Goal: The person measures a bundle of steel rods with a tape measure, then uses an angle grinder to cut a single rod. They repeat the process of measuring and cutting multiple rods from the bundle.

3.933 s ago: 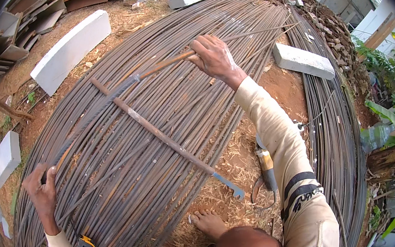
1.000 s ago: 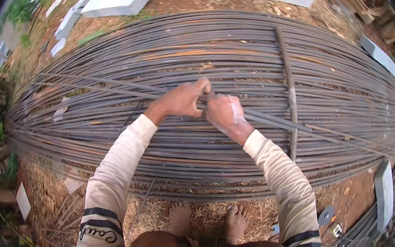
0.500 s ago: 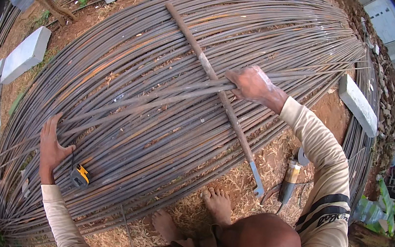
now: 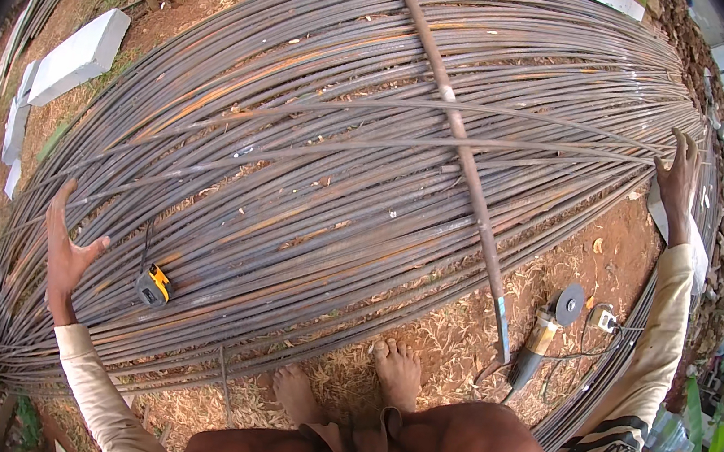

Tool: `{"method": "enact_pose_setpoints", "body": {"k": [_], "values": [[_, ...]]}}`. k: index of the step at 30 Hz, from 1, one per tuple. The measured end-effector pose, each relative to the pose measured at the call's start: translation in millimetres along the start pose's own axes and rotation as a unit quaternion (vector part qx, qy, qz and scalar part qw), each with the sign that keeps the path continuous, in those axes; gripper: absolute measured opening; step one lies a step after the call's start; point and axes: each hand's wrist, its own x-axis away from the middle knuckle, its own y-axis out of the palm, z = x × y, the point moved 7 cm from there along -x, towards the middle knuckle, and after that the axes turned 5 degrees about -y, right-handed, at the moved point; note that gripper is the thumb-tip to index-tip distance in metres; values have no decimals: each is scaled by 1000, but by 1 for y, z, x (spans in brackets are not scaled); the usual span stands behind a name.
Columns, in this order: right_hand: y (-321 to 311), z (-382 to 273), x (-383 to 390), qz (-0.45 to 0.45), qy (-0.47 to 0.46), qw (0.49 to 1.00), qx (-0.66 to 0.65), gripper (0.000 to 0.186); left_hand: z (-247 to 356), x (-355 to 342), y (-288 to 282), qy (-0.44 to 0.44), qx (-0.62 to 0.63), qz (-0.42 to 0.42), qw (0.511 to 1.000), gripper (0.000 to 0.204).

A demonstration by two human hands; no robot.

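Observation:
A wide spread of long steel reinforcing bars (image 4: 305, 246) covers the ground in front of me. Two loose bars (image 4: 345, 140) lie across the top of it, over a rusty pipe with a flat blue end (image 4: 475, 186). At the left side my left hand (image 4: 67, 258) hovers by the bars, thumb and fingers apart, gripping nothing. My right hand (image 4: 680, 179) reaches to the far right, fingers spread beside the bars' right ends; whether it touches them I cannot tell. A yellow and black tape measure (image 4: 156, 285) rests on the bars near my left hand.
An angle grinder (image 4: 537, 347) with a grey disc lies right of my feet, near a white power socket (image 4: 605, 318) and a cord. White blocks (image 4: 80, 56) stand beyond the left edge; another white block (image 4: 698, 249) is partly hidden behind my right forearm.
My right hand has let go of the bars near the pipe and moved far right to their ends. The loose bars now lie apart across the pipe. My left hand has shifted slightly, staying open.

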Motion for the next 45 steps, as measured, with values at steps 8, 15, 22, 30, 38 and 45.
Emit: {"method": "enact_pose_setpoints", "body": {"k": [8, 15, 22, 30, 38, 45], "values": [[33, -329, 11, -145, -133, 945, -260, 59, -33, -54, 94, 3, -25, -44, 999, 100], [30, -394, 67, -153, -45, 915, -371, 58, -158, -62, 146, -22, -156, -93, 983, 84], [5, -344, 199, -165, 123, 903, -378, 56, -148, -92, 164, -107, -230, -131, 958, 65], [4, -278, 269, -233, 304, 886, -263, 50, -177, -100, 165, -40, -180, -80, 980, 50], [15, -289, 298, -271, 330, 850, -309, 47, -88, -69, 154, 77, -147, -88, 982, 44], [39, -320, 324, -298, 409, 783, -363, 46, 42, -57, 134, 117, -103, -134, 979, 40]]}}
